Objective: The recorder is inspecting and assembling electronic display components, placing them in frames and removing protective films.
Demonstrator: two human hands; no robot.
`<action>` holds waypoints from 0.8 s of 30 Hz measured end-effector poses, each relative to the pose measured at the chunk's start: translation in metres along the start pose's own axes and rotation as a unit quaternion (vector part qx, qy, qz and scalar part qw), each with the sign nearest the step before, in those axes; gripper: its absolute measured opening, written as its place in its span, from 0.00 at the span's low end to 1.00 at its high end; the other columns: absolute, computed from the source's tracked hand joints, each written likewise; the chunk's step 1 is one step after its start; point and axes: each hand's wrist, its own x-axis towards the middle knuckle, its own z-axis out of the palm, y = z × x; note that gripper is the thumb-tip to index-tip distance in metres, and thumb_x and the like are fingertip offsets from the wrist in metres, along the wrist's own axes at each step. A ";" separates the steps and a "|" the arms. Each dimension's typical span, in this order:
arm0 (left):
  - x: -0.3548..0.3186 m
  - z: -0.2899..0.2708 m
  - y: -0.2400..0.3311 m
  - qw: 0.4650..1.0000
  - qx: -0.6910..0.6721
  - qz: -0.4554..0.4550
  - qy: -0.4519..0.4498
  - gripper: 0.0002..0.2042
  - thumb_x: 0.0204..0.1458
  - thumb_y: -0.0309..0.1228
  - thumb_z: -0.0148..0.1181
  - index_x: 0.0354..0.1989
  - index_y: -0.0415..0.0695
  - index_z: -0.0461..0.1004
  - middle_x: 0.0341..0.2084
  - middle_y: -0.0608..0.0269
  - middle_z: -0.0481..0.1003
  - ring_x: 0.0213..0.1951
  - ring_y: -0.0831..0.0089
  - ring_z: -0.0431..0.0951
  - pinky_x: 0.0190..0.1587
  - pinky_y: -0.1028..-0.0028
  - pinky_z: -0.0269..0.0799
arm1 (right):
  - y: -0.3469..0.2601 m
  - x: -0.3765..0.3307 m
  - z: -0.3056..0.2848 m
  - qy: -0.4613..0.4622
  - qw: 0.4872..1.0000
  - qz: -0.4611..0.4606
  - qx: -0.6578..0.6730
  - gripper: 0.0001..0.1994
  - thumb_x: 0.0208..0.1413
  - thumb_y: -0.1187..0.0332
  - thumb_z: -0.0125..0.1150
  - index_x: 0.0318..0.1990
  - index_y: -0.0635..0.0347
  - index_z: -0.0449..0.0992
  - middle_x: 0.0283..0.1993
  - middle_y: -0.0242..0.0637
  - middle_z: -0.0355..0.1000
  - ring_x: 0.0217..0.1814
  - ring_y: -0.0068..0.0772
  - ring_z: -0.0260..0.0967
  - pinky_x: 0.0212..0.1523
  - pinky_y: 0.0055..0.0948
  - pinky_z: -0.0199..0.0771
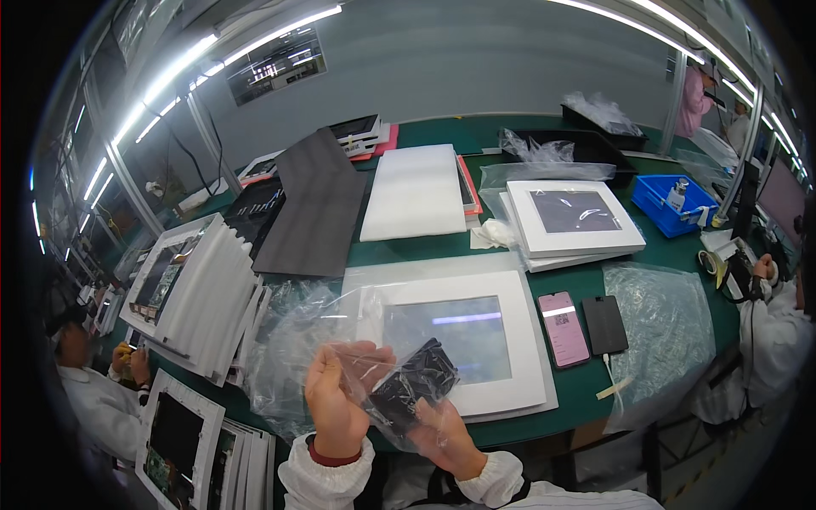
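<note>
Both hands low centre, close to the worktop's (pixel 586 387) near edge. Left hand (pixel 336 399) grip clamped on upper left of a clear plastic bag (pixel 425 416), fingers curled over the film. Right hand (pixel 450 442) mostly hidden under the bag; grip looks closed on its lower end, fingertips not visible. Inside the bag: small black part (pixel 416 382), shape hard to make out through wrinkled film. Bag held in air just above the near edge, overlapping the lower left corner of the white-framed panel (pixel 463 340) lying flat on the green worktop.

More loose clear film (pixel 293 353) bunched left of the panel, edges hard to separate. Pink phone (pixel 563 329) and black phone (pixel 604 324) lie side by side, just right of the panel. Second white-framed panel (pixel 574 219) on a stack farther back right. White foam sheet (pixel 416 191) and dark grey sheet (pixel 314 204) behind. Blue bin (pixel 671 202) far right.

Other people at left and right rims, partly cut off. Bare green strip between panel and far stacks.
</note>
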 end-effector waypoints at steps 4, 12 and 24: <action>0.008 -0.013 0.004 0.992 -0.040 -0.118 0.030 0.08 0.62 0.30 0.42 0.39 0.43 0.68 0.32 0.60 0.75 0.37 0.64 0.79 0.42 0.64 0.78 | 0.004 -0.003 -0.007 -0.019 0.999 0.008 0.032 0.17 0.60 0.71 0.56 0.54 0.63 0.64 0.52 0.38 0.70 0.53 0.32 0.69 0.53 0.37 0.71; 0.018 -0.024 0.001 0.996 -0.043 -0.081 -0.013 0.09 0.64 0.34 0.43 0.33 0.44 0.65 0.19 0.69 0.65 0.16 0.78 0.63 0.20 0.78 0.61 | 0.014 -0.004 -0.008 -0.038 0.999 0.016 0.015 0.20 0.59 0.73 0.56 0.57 0.62 0.61 0.54 0.37 0.67 0.54 0.31 0.68 0.54 0.36 0.70; 0.024 -0.017 0.025 0.978 -0.076 0.194 0.025 0.07 0.62 0.35 0.44 0.33 0.47 0.62 0.18 0.72 0.54 0.17 0.85 0.50 0.19 0.84 0.46 | 0.020 -0.010 -0.002 0.036 0.999 0.017 -0.017 0.17 0.57 0.71 0.60 0.53 0.64 0.67 0.48 0.36 0.71 0.49 0.30 0.70 0.51 0.30 0.72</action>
